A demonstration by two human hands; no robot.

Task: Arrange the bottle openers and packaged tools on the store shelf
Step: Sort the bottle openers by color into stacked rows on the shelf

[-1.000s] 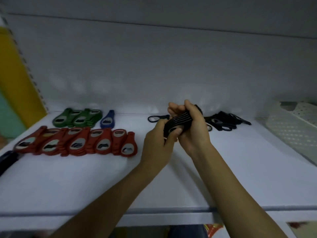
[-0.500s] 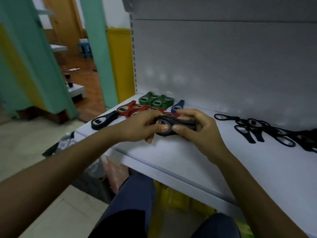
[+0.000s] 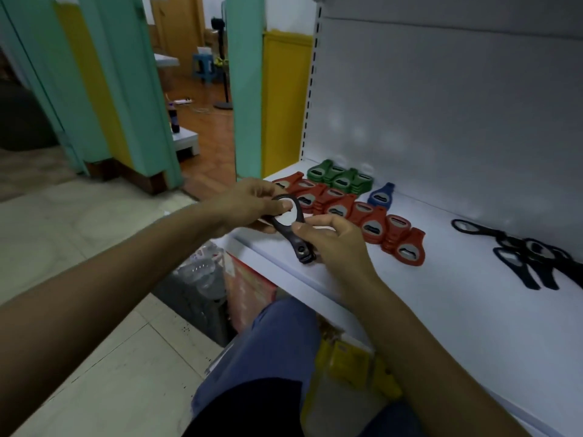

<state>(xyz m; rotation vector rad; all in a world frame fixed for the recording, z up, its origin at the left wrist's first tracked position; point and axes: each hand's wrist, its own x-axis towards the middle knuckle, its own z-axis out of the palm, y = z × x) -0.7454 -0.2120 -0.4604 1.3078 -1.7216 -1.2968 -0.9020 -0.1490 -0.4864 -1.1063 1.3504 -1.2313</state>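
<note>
Left hand (image 3: 249,205): pinches the ring end of the black bottle opener (image 3: 293,244).
Right hand (image 3: 336,244): grips its handle, over the shelf (image 3: 441,298) front edge.
Red openers (image 3: 372,222): two o'clock from the hands.

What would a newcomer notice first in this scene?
Both hands at the centre: the left hand and right hand hold a black bottle opener at the front edge of the white shelf. Behind it, a bright row of red openers runs across, with green openers at the back.

Shop; shelf (image 3: 426,310) (openers (image 3: 372,222) displayed)
</note>
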